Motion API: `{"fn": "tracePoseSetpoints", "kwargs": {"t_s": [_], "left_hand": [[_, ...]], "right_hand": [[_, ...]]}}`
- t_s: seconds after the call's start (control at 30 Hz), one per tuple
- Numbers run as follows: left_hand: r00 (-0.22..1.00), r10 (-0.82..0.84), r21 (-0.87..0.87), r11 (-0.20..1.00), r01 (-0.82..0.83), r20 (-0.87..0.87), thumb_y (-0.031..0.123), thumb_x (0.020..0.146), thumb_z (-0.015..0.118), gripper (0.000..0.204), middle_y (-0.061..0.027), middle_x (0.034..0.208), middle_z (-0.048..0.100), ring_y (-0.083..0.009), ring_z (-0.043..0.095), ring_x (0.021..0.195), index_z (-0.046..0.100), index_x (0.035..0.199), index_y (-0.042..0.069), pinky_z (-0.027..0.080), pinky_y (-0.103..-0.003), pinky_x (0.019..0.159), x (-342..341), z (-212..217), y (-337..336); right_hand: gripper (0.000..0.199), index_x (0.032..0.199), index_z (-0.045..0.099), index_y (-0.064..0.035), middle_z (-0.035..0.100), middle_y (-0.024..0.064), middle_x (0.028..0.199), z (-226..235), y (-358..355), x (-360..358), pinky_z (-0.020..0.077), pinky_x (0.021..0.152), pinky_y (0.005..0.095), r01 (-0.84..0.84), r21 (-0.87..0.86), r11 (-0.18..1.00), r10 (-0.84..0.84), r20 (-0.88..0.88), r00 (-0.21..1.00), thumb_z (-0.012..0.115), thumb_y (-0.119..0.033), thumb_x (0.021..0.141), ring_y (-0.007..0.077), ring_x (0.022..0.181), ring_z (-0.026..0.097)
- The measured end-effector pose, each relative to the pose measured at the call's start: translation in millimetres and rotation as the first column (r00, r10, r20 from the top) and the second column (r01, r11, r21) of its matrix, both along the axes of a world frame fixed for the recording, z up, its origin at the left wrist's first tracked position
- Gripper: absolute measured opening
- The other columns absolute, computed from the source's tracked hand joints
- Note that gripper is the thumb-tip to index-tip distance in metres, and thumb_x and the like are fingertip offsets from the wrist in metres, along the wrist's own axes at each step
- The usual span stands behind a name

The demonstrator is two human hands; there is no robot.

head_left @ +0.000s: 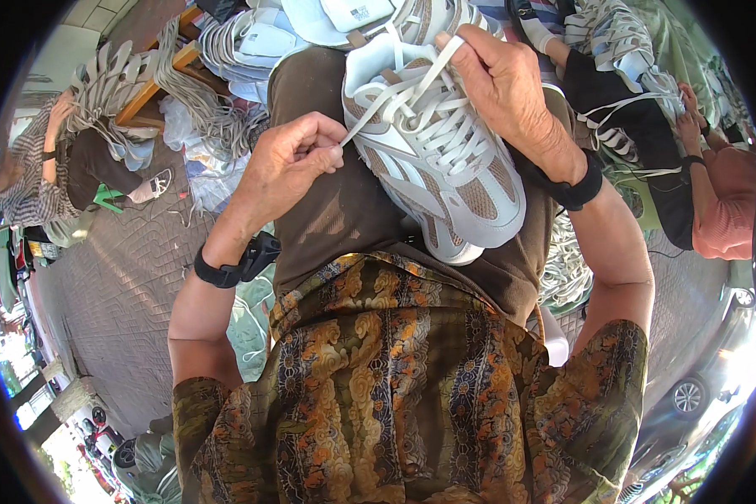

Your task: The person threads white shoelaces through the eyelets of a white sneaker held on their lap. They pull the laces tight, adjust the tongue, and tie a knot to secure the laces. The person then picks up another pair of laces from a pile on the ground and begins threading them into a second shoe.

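Note:
A white, grey and tan sneaker [479, 199] rests across my lap, its toe pointing toward me. White shoelaces [445, 139] run through its eyelets, with a loose crossing near the tongue. Left of the shoe, my left hand [290, 160] pinches one lace end between thumb and fingers and draws it out in a line. Over the shoe's upper right side, my right hand [508, 88] is closed on the other flat lace, raised above the collar. Part of a second sneaker's sole shows beneath the first one.
Stacked shoe uppers [248, 46] and bundled laces [202, 101] lie ahead to the left, by a wooden frame [172, 71]. More laces [567, 265] sit beside my right leg. A seated person [59, 172] works at left, another person [722, 197] at right.

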State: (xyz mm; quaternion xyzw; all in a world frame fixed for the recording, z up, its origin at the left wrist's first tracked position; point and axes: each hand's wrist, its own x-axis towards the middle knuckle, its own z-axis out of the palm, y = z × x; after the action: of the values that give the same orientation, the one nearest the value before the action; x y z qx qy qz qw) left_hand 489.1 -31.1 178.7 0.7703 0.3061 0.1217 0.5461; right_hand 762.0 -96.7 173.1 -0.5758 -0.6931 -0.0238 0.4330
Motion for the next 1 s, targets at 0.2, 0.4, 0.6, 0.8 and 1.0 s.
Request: {"fn": "tracePoseSetpoints", "kwargs": {"t_s": [0.2, 0.4, 0.6, 0.8, 1.0], "left_hand": [[0.999, -0.013, -0.079, 0.997, 0.009, -0.043, 0.014, 0.091, 0.059, 0.011, 0.001, 0.071, 0.061, -0.0037, 0.054, 0.064, 0.063, 0.093, 0.003, 0.041, -0.018, 0.054, -3.4, 11.4, 6.4], [1.0, 0.004, -0.231, 0.973, 0.001, 0.02, 0.02, 0.091, 0.06, 0.015, 0.0016, 0.069, 0.059, -0.0029, 0.053, 0.062, 0.063, 0.091, 0.005, 0.039, -0.017, 0.051, -17.1, 16.5, 14.5], [0.999, 0.021, -0.212, 0.977, -0.014, 0.03, 0.019, 0.092, 0.059, 0.015, 0.0017, 0.069, 0.058, -0.0039, 0.053, 0.061, 0.062, 0.092, 0.004, 0.039, -0.017, 0.051, -20.8, 15.2, 20.0], [0.991, 0.108, 0.387, 0.913, -0.13, 0.077, 0.008, 0.09, 0.057, 0.014, 0.0018, 0.073, 0.059, -0.0038, 0.052, 0.065, 0.062, 0.103, 0.004, 0.041, -0.02, 0.057, -10.3, 14.4, 3.6], [0.994, -0.045, 0.463, 0.886, -0.008, 0.104, 0.002, 0.083, 0.06, 0.029, -0.0066, 0.069, 0.059, -0.0164, 0.055, 0.055, 0.06, 0.112, 0.007, 0.046, -0.027, 0.053, 22.5, 24.7, -44.3]], "right_hand": [[0.024, 0.08, 0.055, -0.0002, 0.05, 0.001, 0.06, -6.1, -22.4, 15.1, 0.0389, 0.05, 0.0246, -0.147, -0.293, 0.945, 0.038, -0.348, 0.937, 0.05, -0.018, 0.096, 0.0068, 0.055, 0.044], [0.021, 0.082, 0.056, -0.001, 0.054, -0.0002, 0.065, -6.4, -36.1, 20.4, 0.0454, 0.055, 0.0208, -0.234, -0.432, 0.871, 0.03, -0.429, 0.903, 0.048, -0.014, 0.096, 0.0048, 0.059, 0.052], [0.021, 0.087, 0.058, -0.0011, 0.054, -0.0007, 0.066, -7.0, -31.5, 13.1, 0.0445, 0.056, 0.0197, -0.217, -0.338, 0.916, 0.072, -0.393, 0.917, 0.049, -0.016, 0.098, 0.0042, 0.059, 0.05], [0.02, 0.101, 0.064, -0.0036, 0.052, -0.0028, 0.068, -3.7, -14.1, 11.4, 0.0424, 0.056, 0.0196, -0.263, -0.245, 0.933, 0.092, -0.546, 0.833, 0.051, -0.019, 0.098, 0.0042, 0.06, 0.048], [0.022, 0.103, 0.065, -0.0014, 0.054, -0.0027, 0.073, -3.3, -8.1, 20.9, 0.0412, 0.06, 0.0216, -0.526, -0.278, 0.804, 0.092, -0.816, 0.571, 0.054, -0.018, 0.092, 0.0059, 0.066, 0.048]]}}
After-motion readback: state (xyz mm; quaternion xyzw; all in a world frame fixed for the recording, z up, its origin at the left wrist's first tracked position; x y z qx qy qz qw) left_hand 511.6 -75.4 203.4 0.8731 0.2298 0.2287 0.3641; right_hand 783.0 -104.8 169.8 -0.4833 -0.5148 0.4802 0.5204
